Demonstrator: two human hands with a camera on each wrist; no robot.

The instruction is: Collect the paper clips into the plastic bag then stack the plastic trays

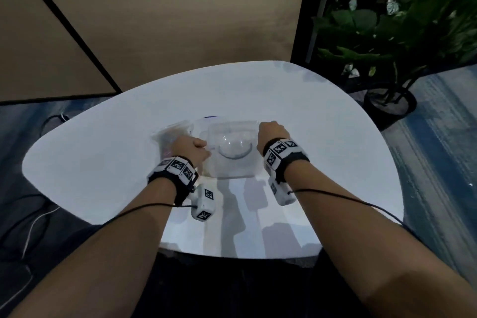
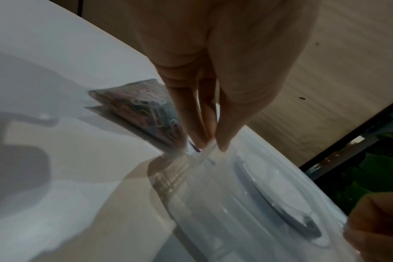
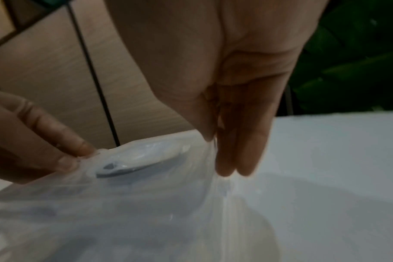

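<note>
A clear plastic tray [image 1: 233, 165] with a round dimple in its floor sits mid-table. My left hand [image 1: 202, 146] pinches its left rim; the left wrist view shows thumb and fingertips [image 2: 222, 143] closed on that edge. My right hand [image 1: 268, 126] grips the right rim, thumb and fingers [image 3: 231, 159] on either side of the wall [image 3: 146, 195]. Another clear rim [image 1: 204, 122] with a blue line peeks out behind it, seemingly a second tray underneath. The plastic bag [image 1: 169, 138] of coloured paper clips [image 2: 146, 109] lies just left of the tray, behind my left hand.
The white rounded table [image 1: 103, 152] has bare surface on both sides and in front of the tray. A beige wall panel [image 1: 154, 20] stands behind it. A potted plant [image 1: 392, 64] sits on the floor at the far right. Cables [image 1: 31, 222] trail on the floor at left.
</note>
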